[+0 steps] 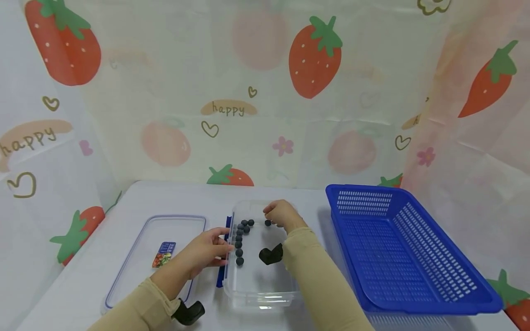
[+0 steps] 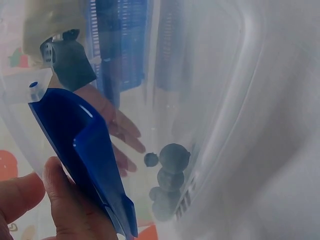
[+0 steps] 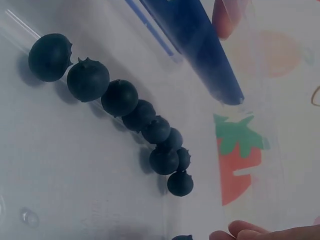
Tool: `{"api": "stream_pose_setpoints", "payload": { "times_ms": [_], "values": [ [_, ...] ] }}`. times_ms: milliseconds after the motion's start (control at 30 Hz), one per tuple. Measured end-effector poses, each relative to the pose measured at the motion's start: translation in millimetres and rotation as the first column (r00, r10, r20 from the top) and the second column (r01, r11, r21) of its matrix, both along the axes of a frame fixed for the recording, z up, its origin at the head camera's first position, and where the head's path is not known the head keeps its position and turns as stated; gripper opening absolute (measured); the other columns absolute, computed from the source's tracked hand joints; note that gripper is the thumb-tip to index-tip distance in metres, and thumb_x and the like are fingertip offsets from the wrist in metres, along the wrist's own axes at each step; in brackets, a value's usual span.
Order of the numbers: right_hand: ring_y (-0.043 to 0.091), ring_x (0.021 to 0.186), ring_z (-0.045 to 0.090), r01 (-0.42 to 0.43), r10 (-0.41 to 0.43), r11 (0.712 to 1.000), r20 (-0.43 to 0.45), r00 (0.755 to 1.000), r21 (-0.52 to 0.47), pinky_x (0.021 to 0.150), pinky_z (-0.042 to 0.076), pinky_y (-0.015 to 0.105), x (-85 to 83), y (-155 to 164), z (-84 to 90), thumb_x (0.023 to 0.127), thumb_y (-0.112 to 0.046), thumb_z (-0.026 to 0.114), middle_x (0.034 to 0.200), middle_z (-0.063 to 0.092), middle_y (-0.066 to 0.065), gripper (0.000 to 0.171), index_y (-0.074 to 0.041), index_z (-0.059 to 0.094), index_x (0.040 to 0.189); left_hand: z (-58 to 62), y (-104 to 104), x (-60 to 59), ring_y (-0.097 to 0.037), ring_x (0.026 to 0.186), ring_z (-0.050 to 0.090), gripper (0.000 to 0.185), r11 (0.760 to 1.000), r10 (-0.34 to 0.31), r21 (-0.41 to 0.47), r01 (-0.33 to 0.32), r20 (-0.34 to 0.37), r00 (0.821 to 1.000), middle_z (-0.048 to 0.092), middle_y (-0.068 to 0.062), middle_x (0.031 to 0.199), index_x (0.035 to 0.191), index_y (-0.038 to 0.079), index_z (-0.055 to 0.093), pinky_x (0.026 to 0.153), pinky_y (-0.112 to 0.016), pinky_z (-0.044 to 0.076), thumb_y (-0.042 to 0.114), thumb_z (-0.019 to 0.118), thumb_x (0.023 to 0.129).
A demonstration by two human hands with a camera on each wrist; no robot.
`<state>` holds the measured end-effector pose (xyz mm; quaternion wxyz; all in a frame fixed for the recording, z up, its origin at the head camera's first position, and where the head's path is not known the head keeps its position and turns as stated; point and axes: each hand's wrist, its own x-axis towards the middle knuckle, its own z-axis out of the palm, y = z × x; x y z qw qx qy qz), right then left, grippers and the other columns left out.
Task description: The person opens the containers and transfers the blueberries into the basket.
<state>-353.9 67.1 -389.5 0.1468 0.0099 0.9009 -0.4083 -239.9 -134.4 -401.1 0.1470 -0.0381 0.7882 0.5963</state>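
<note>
9 blueberries (image 1: pixel 239 244) along clear plastic box (image 1: pixel 261 299) wall, R hand (image 1: pixel 287 216) by a lone one

Berries run down the box's left side, bunched at the far end. Lone blueberry (image 1: pixel 267 223) sits apart from that row, farther right, nr the far end.

Both hands look unclenched. R: fingers loosely bent, fairly narrow, tips just beside the loner; R wrist view shows a gap btwn, so no pinch yet. L hand (image 1: pixel 203 250): fingers relaxed, moderately wide abt the blue clip (image 2: pixel 95 155) on the box's left side; can't tell how hard it presses.

Handling, imo: thumb + 1 fingertip on opp. sides, light pinch, since berries prob. bruise & roll. Lift, don't drag. Black wrist mount (image 1: pixel 271 255) hangs over the box floor, so mind the row w/ it. Steady by the wall, not the clip, which may swing.

Lid (image 1: pixel 142 230) lies L of box, blue basket (image 1: pixel 434 248) R, all on the white desk (image 1: pixel 186 197).
</note>
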Motion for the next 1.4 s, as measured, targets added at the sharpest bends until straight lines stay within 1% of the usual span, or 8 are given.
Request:
{"api": "stream_pose_setpoints", "payload": {
  "times_ms": [200, 333, 633, 867, 967, 1133, 1233, 1400],
  "values": [
    [0.026, 0.096, 0.058, -0.004, 0.006, 0.999, 0.048, 0.999, -0.054, 0.082, 0.048, 0.038, -2.5, -3.4, -2.5, 0.087, -0.002, 0.054, 0.103, 0.063, 0.006, 0.024, -0.005, 0.065, 0.108, 2.0, -3.7, 2.2, -0.025, 0.088, 0.059, 0.058, 1.0, -0.011, 0.016, 0.011, -0.009, 1.0, 0.056, -0.015, 0.096, 0.136, 0.009, 0.04, 0.07, -0.032, 0.055, 0.014, 0.066, 0.084],
    [0.027, 0.1, 0.058, -0.018, 0.021, 0.998, 0.054, 0.998, -0.052, 0.086, 0.048, 0.041, -4.5, -6.2, -0.7, 0.087, 0.001, 0.051, 0.104, 0.063, 0.006, 0.026, -0.004, 0.065, 0.108, 3.0, -5.5, 2.2, -0.026, 0.089, 0.058, 0.058, 0.999, -0.018, 0.035, 0.019, -0.019, 1.0, 0.055, -0.015, 0.095, 0.136, 0.009, 0.039, 0.071, -0.033, 0.055, 0.014, 0.065, 0.084],
    [0.022, 0.084, 0.063, 0.007, -0.004, 1.0, 0.156, 0.988, -0.017, 0.072, 0.052, 0.036, -15.3, -9.9, -1.7, 0.085, -0.001, 0.055, 0.098, 0.064, 0.005, 0.02, -0.008, 0.067, 0.099, 3.6, -6.4, -0.9, -0.024, 0.089, 0.059, 0.058, 1.0, -0.013, 0.027, 0.013, -0.01, 1.0, 0.055, -0.016, 0.097, 0.137, 0.01, 0.038, 0.071, -0.032, 0.055, 0.012, 0.064, 0.085],
    [0.023, 0.093, 0.062, 0.003, 0.0, 1.0, 0.135, 0.991, -0.017, 0.082, 0.049, 0.036, 1.2, -11.7, 10.3, 0.083, 0.003, 0.057, 0.105, 0.066, 0.005, 0.028, -0.007, 0.068, 0.107, 6.9, -5.2, 1.8, -0.023, 0.087, 0.058, 0.059, 1.0, -0.025, 0.019, 0.025, -0.015, 1.0, 0.055, -0.016, 0.098, 0.137, 0.008, 0.037, 0.07, -0.032, 0.055, 0.013, 0.064, 0.085],
    [0.02, 0.088, 0.062, -0.007, 0.015, 0.998, 0.132, 0.991, -0.061, 0.079, 0.05, 0.032, -2.0, -9.5, 3.1, 0.08, 0.005, 0.06, 0.103, 0.066, 0.004, 0.031, -0.009, 0.069, 0.106, 7.1, -4.4, 1.8, -0.021, 0.086, 0.058, 0.059, 0.999, -0.028, 0.02, 0.028, -0.014, 1.0, 0.055, -0.015, 0.097, 0.137, 0.008, 0.037, 0.07, -0.032, 0.055, 0.013, 0.064, 0.085],
    [0.014, 0.078, 0.062, -0.072, 0.088, 0.989, 0.122, 0.989, -0.127, 0.072, 0.052, 0.028, -10.4, -5.3, -13.0, 0.077, 0.005, 0.064, 0.101, 0.067, 0.005, 0.033, -0.009, 0.069, 0.106, 4.9, -3.9, 1.4, -0.021, 0.085, 0.058, 0.059, 0.999, -0.037, 0.032, 0.037, -0.015, 0.999, 0.055, -0.016, 0.097, 0.137, 0.008, 0.037, 0.07, -0.032, 0.055, 0.014, 0.064, 0.085],
    [0.014, 0.075, 0.06, -0.105, 0.121, 0.987, 0.126, 0.985, -0.124, 0.068, 0.051, 0.028, -9.5, -5.1, -16.7, 0.076, 0.004, 0.067, 0.098, 0.068, 0.004, 0.032, -0.009, 0.069, 0.105, 3.4, -3.3, 0.9, -0.023, 0.086, 0.059, 0.058, 0.999, -0.034, 0.032, 0.034, -0.006, 0.999, 0.056, -0.016, 0.098, 0.137, 0.009, 0.038, 0.07, -0.032, 0.055, 0.014, 0.064, 0.085],
    [0.015, 0.069, 0.057, -0.115, 0.123, 0.991, 0.125, 0.985, -0.071, 0.061, 0.049, 0.026, -5.9, -5.8, -20.5, 0.075, 0.002, 0.069, 0.088, 0.067, 0.003, 0.024, -0.007, 0.07, 0.097, 2.1, -2.4, 1.4, -0.025, 0.088, 0.059, 0.058, 0.999, -0.029, 0.024, 0.029, -0.001, 1.0, 0.057, -0.016, 0.099, 0.137, 0.011, 0.039, 0.069, -0.031, 0.055, 0.014, 0.065, 0.085]
  ]
}}
